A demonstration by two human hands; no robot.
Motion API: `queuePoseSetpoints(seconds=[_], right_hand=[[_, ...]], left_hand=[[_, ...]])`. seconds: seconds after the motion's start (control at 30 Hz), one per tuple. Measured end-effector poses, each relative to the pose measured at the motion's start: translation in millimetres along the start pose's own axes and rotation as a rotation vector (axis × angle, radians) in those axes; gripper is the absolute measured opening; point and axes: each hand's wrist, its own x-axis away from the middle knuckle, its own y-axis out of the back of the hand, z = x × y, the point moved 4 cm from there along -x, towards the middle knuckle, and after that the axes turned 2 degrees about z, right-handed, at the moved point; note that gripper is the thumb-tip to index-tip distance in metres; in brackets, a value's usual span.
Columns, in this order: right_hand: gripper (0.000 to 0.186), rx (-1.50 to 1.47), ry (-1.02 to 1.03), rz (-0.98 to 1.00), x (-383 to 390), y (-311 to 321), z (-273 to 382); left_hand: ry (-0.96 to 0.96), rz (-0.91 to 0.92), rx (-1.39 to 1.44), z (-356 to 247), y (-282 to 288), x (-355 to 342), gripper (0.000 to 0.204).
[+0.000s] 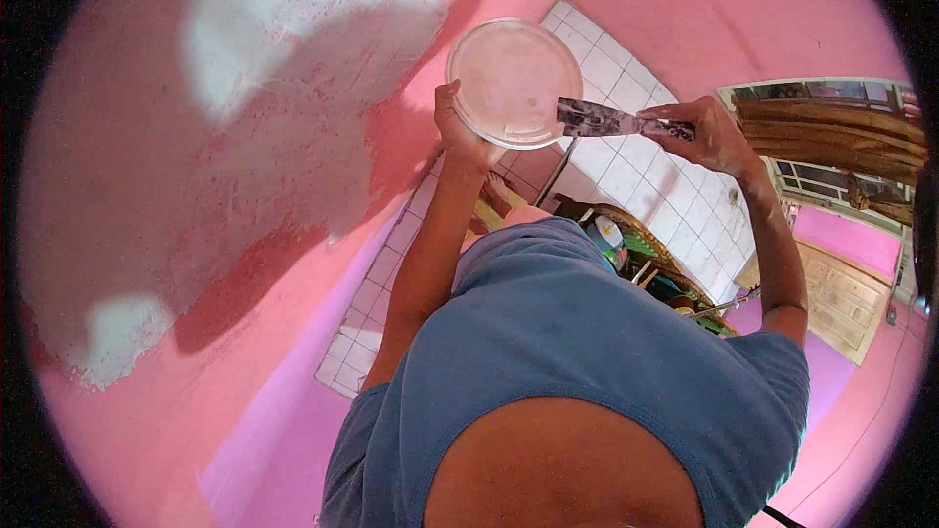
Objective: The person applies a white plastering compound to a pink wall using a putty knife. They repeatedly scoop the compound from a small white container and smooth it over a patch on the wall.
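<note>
My left hand (462, 131) grips a round, pale lid (511, 76) by its near left edge, with the thumb up along the rim. The lid is held roughly flat, and a smooth whitish-pink film covers its face. In my right hand (717, 140) is a putty knife (599, 119), its handle between thumb and fingers. Its broad blade, blotched dark and white, points left and overlaps the lid's right edge. Whether the blade touches the lid, I cannot tell.
A pink wall on the left carries a large whitish, scraped patch (323, 88). Below are white floor tiles (675, 196) and a wicker basket (665, 259) with a container and other items. At right are a window with a brown curtain (831, 132) and a wooden panel (836, 298).
</note>
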Motion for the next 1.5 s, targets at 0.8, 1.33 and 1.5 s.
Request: queuePoseSetpoints(seconds=[0.8,1.33,1.5], right_hand=[[0.036,-0.707,0.009,-0.187,8,-47,-6],[0.018,-0.086,0.492,0.006,-82,-38,84],[0.018,0.033,0.591,0.005,-129,-42,121]], left_hand=[[0.031,0.119,0.054,-1,21,37,0.065],[-0.436,-0.145,-0.375,-20,112,99,0.066],[-0.339,0.036,0.176,-16,120,105,0.057]])
